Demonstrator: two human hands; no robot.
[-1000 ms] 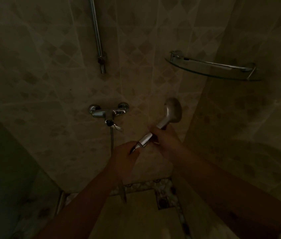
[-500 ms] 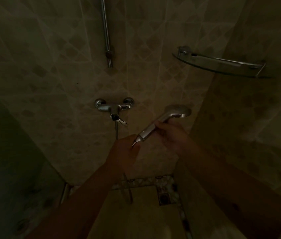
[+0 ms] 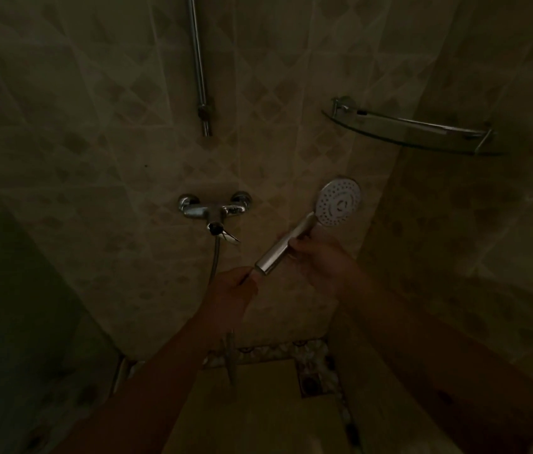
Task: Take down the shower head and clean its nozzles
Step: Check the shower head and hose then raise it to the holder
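Here, shower head off rail, beside faucet

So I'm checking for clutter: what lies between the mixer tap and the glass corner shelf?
In the head view, only bare tiled wall lies between the mixer tap and the glass corner shelf; the shower head sits lower.

I find no legible text, label, brand, number or sign in the head view. The shower head shows a white nozzle face with rings of holes and a curved mark at its centre, too dim and small for me to read as a letter or logo. The mixer tap carries no marking I can make out.
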